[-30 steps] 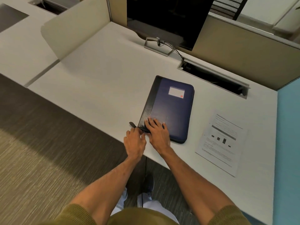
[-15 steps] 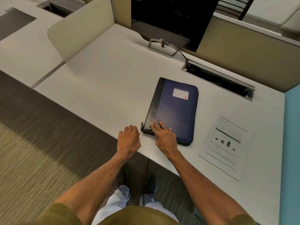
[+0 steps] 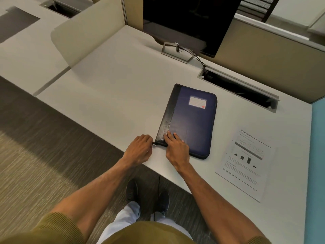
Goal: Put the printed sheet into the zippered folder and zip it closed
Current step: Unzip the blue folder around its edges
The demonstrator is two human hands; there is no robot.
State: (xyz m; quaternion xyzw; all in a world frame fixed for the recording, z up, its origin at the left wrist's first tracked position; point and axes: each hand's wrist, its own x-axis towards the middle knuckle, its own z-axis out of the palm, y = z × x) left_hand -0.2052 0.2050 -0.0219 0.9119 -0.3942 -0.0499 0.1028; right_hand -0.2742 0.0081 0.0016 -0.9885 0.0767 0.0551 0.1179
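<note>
A dark blue zippered folder with a black spine and a white label lies closed on the desk. My right hand presses flat on its near left corner, fingers straight. Just left of that corner, my left hand has its fingers curled and pinches the small metal zipper pull. The printed sheet lies flat on the desk to the right of the folder, untouched.
A black monitor on a metal stand sits at the back of the white desk. A cable slot opens behind the folder. Beige partitions border the desk. The desk's near edge runs just below my hands.
My left hand shifted slightly left from the folder's corner and now pinches the zipper pull. The right hand stays pressed on the corner. The camera view moved a little.
</note>
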